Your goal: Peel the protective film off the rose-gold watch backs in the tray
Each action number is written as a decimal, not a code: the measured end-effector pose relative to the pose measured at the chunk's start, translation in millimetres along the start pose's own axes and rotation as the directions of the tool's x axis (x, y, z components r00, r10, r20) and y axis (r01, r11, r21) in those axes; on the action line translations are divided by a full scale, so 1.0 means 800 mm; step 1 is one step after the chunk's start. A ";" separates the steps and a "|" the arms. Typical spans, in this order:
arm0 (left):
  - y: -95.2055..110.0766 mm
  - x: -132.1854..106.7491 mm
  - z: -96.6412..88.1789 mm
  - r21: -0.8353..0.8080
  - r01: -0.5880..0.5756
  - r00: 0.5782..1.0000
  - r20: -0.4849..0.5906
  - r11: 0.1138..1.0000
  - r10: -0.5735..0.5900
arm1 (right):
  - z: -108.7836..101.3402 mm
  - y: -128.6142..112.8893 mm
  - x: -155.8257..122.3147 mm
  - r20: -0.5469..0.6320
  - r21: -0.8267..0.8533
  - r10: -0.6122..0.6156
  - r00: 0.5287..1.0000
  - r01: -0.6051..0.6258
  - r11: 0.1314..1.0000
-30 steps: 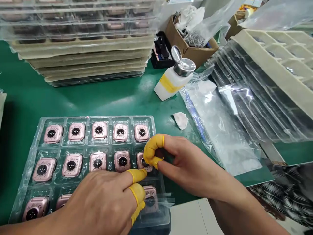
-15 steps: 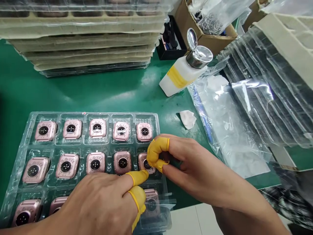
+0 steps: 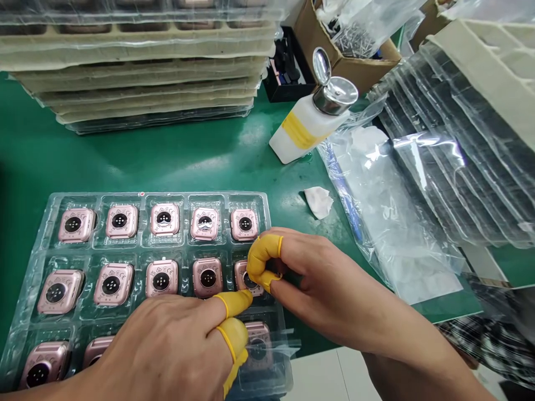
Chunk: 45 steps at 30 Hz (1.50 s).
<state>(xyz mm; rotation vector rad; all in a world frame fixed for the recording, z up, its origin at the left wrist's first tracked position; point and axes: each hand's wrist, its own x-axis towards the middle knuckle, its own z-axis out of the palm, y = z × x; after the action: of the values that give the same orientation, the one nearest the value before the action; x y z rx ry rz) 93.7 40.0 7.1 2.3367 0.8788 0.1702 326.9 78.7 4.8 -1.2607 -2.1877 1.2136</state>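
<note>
A clear plastic tray (image 3: 167, 252) holds rows of pink smartwatch cases, black round sensors facing up. At the right end of the second row, one watch case (image 3: 253, 289) lies partly under my fingers. My right hand (image 3: 292, 262) is pinched over its sensor; whatever the fingertips hold is too small to make out. My left hand (image 3: 188, 334) stretches its index finger to the lower edge of this case, while the other fingers curl below, their grip hidden. Both hands wear yellow finger cots. Beside the left fingers, a clear film strip (image 3: 284, 346) crosses the tray's right edge.
A white bottle (image 3: 298, 128) with its metal lid up stands beyond the tray, near a crumpled white wipe (image 3: 319, 202). Stacked trays (image 3: 142, 72) rise at the back left, others (image 3: 468, 139) at the right. Plastic bags (image 3: 397, 223), a black box (image 3: 288, 92) and a carton (image 3: 363, 72) are also there.
The view has shifted slightly. My right hand has moved a little left over the same watch case. My left hand has stayed almost still.
</note>
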 end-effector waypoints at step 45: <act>-0.018 -0.128 -0.042 -0.747 -0.138 0.990 -0.079 0.650 0.119 | 0.025 0.051 -0.104 -0.278 -0.645 -0.010 0.960 -0.179 0.743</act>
<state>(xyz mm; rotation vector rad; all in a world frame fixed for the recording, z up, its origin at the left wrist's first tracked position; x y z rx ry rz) -3.5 0.9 34.7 1.5917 0.4946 0.5204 381.5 9.9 -30.1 -1.6800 -2.4514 0.2074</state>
